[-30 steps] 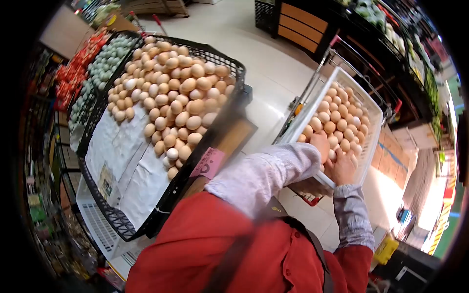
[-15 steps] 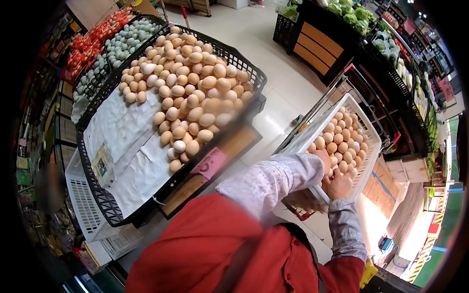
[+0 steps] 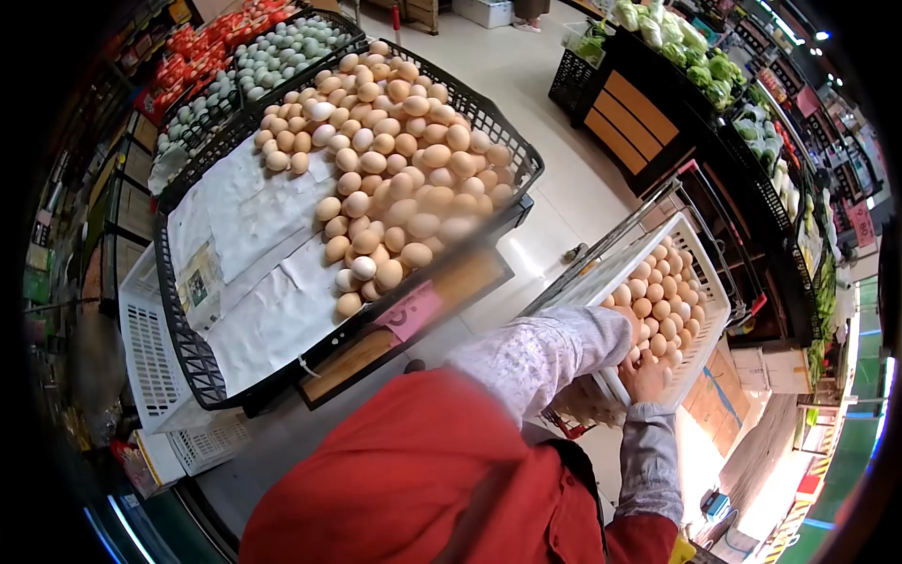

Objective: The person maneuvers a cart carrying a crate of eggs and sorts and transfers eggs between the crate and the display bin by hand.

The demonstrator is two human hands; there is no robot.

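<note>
Dozens of brown eggs (image 3: 669,299) lie piled in a white crate (image 3: 613,276), directly in front of and beneath the person's fingers. The left hand (image 3: 633,327) reaches over the crate's near side, its fingers bent down among the eggs; its cuff and knuckles cover the tips, so I cannot tell whether it grips one. Just beside it, the right hand (image 3: 645,378) lies at the crate's near end, fingers curled toward the nearest eggs, their hold also unclear. More eggs fill part of a black crate (image 3: 520,155), well apart from both hands.
</note>
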